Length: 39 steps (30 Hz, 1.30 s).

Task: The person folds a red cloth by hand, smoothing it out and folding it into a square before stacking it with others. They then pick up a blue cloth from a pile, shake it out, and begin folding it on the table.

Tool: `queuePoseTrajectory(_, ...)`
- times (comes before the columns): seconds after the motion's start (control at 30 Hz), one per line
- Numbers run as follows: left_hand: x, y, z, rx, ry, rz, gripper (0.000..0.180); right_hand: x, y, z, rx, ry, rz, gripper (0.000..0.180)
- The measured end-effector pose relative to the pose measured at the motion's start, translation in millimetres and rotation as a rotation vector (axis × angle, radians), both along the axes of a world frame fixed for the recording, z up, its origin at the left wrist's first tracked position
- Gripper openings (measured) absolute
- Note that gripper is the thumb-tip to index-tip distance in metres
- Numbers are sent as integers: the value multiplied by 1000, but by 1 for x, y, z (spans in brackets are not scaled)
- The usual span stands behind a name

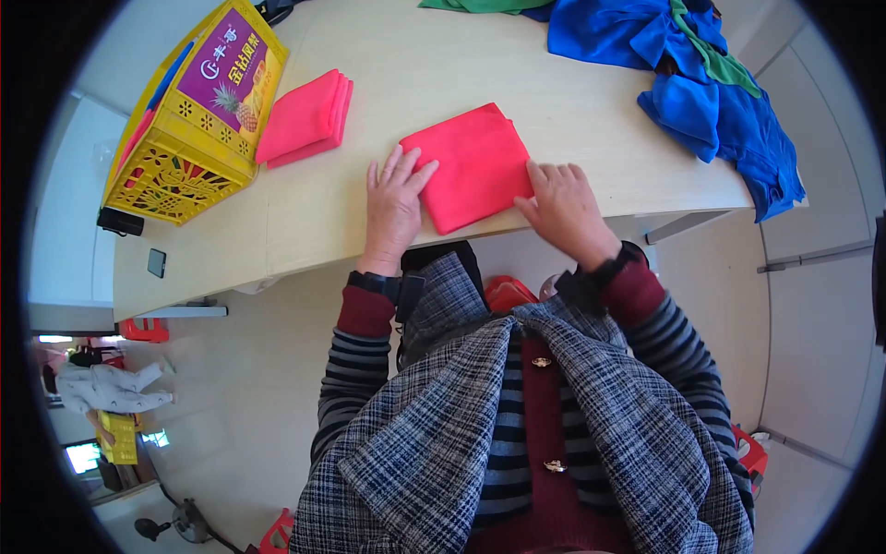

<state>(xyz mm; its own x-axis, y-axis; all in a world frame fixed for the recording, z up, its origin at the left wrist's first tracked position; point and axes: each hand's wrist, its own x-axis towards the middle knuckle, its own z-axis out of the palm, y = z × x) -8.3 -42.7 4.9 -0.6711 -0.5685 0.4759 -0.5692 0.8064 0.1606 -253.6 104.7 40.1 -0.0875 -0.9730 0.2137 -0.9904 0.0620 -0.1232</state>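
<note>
A folded bright red cloth [475, 171] lies flat near the front edge of the table, its outline roughly square. My left hand [395, 203] rests at its left edge, fingers spread, the fingertips on the fabric. On the opposite side my right hand [565, 208] touches the right edge, thumb apart from the other fingers. Neither hand grips the cloth; it stays on the tabletop between them. Further left sits a second folded red cloth [305, 118], a thick stack of layers, close to a yellow crate.
The yellow plastic crate [189, 180] holds colored fabric at the table's left end. A phone [157, 263] lies near the left edge. Blue garments [711, 115] and green fabric [715, 55] are heaped at the far right, partly hanging over the edge. Another person [106, 388] is at lower left.
</note>
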Motion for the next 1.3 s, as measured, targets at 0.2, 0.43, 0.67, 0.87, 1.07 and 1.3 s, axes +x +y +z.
queuePoseTrajectory(0.2,-13,-6,-11,240,229,-12,38,13,-8,50,138,-84,-53,51)
queuePoseTrajectory(0.43,-40,13,-20,92,-24,160,58,56,-88,-17,-121,-195,165,65)
queuePoseTrajectory(0.67,-44,11,-19,150,-130,161,62,41,-87,-38,-96,-136,82,70)
queuePoseTrajectory(0.87,-40,9,-7,168,-132,218,63,31,-90,-27,-114,-156,48,68)
queuePoseTrajectory(1.07,-44,7,-14,336,61,109,67,19,-88,-40,-140,-142,54,64)
queuePoseTrajectory(1.3,-41,18,-1,224,33,210,67,36,-82,-36,-112,-54,100,61)
